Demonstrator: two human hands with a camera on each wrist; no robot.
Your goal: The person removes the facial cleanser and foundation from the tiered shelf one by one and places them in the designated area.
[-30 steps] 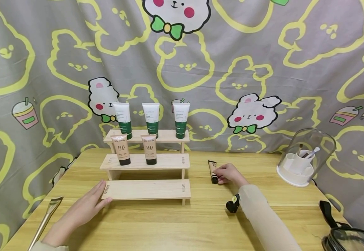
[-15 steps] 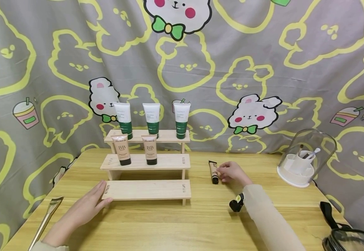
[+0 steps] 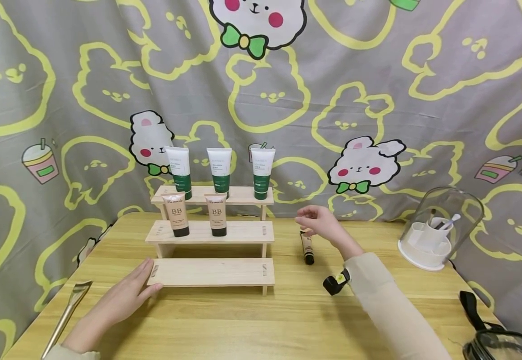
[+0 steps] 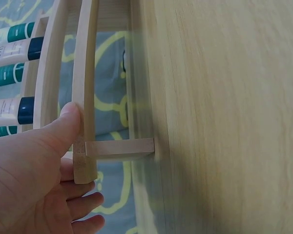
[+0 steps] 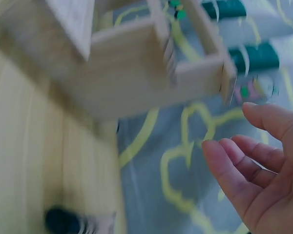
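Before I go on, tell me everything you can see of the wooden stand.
The wooden stand looks like pale, unpainted wood: three stepped shelves rising toward the back, with joint patches near the shelf ends. It stands upright on the table. Three white-and-green tubes stand along the top shelf; two beige BB tubes stand black cap down on the middle shelf, at left and centre. The left hand touches the bottom shelf's left end, thumb at the front edge.
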